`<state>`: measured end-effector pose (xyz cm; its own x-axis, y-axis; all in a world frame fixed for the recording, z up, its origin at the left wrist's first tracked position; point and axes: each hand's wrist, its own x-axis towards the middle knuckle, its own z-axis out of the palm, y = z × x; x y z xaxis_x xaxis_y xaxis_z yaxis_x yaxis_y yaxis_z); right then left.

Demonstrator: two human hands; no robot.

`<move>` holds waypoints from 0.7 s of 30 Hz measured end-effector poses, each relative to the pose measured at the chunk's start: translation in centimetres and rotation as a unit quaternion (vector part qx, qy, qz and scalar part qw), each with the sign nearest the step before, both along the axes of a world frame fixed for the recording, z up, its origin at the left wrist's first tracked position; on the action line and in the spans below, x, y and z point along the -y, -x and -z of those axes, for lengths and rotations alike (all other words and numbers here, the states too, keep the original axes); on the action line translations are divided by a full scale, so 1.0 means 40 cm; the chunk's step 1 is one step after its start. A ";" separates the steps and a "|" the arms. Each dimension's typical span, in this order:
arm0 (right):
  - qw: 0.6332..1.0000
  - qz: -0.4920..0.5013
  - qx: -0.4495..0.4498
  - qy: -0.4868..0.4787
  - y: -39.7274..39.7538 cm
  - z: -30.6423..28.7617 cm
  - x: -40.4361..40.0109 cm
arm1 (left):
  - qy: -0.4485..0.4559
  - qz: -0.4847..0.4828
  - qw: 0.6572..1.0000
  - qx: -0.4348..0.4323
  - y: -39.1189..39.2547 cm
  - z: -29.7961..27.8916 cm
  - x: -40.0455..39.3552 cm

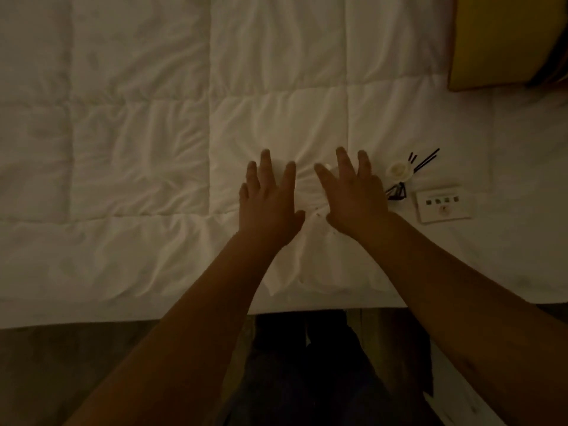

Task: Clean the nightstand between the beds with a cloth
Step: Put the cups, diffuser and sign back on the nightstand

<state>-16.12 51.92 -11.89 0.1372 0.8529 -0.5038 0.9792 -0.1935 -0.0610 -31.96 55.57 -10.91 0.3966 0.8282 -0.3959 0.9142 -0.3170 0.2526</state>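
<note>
A white quilted duvet (pixel 138 133) covers the bed, stitched into large squares and creased in soft folds; its near edge runs straight across the lower part of the view, and everything below is placed against that edge. Lighting is dim and warm.

Left of centre, the left hand (pixel 270 204) lies flat, palm down, fingers straight and spread, well up from the duvet's near edge. It presses on a white cloth (pixel 307 265) spread over the duvet. The cloth is thin, pale, nearly the same tone as the bedding, with a few small dark specks near its middle; fine wrinkles fan out between the two hands, and its lower corner reaches almost to the duvet's near edge.

Just right of the left hand, the right hand (pixel 353 195) lies the same way, open and flat on the cloth, fingers splayed. The hands are apart, with a narrow strip of bunched cloth between the thumbs. Neither hand grips anything.

Further right on the duvet sit a small round white container (pixel 399 172) with thin black sticks (pixel 425 161) beside it, then a white rectangular card (pixel 444 206) with small printed marks. At the far upper right corner lies a yellow cushion (pixel 498 41).
</note>
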 end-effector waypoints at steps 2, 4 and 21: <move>0.999 0.023 -0.007 0.027 -0.002 0.019 -0.023 | 0.001 -0.015 1.000 0.006 -0.013 0.028 -0.032; 0.999 0.029 -0.018 0.040 -0.009 0.042 -0.036 | 0.023 -0.017 1.000 0.005 -0.022 0.056 -0.060; 0.998 -0.013 0.025 -0.050 0.001 0.077 0.017 | 0.004 0.104 0.994 0.038 0.037 0.088 -0.081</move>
<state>-16.14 51.23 -14.96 0.1376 0.9021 -0.4091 0.9861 -0.1636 -0.0290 -33.44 58.80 -14.44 0.5887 0.7216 -0.3645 0.8067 -0.4954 0.3221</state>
